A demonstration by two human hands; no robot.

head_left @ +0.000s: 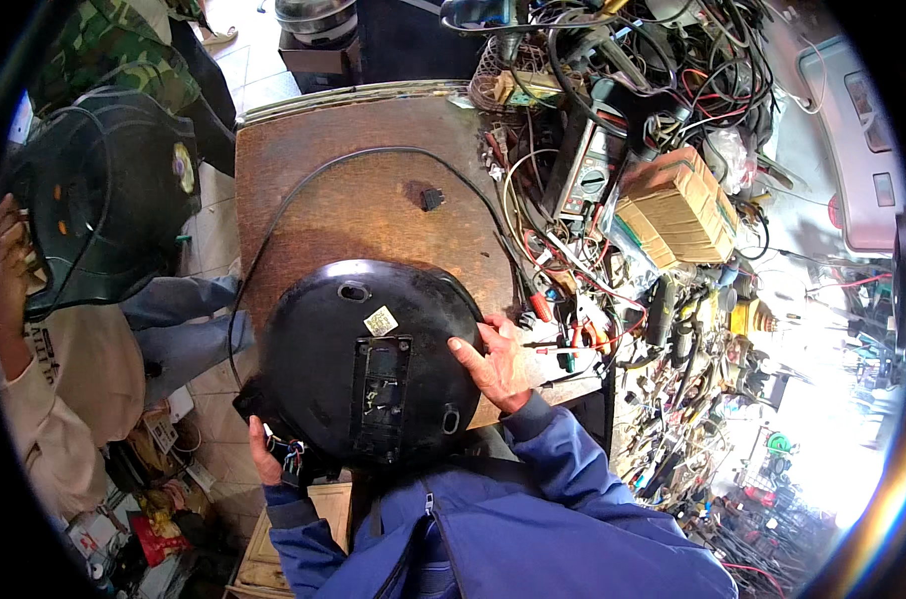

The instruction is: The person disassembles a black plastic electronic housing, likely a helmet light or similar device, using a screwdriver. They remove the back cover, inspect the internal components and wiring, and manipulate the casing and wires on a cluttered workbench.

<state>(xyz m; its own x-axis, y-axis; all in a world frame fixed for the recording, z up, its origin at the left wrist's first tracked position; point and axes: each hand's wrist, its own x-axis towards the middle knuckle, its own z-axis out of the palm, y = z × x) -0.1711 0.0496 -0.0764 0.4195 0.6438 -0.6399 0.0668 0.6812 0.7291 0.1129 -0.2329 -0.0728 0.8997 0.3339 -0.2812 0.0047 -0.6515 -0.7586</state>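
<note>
A round black appliance [308, 344], its underside facing up, rests against the near edge of the brown table, close to my body. It has a white square label [381, 320], oval slots and a rectangular recess [381, 397] with bare metal contacts. My right hand [498, 367] grips its right rim, thumb on top and fingers round the edge. At the lower left, my left hand [264, 455] closes on a black part with coloured wires [293, 456] at the appliance's edge; most of its fingers are hidden. From there a black cable [318, 172] loops across the table.
A small black switch-like block [431, 200] lies on the table [323, 215]. To the right are a multimeter [590, 180], a cardboard box [682, 212], tangled wires and tools. At left, another person's hand [9, 250] holds a large black shell [124, 200].
</note>
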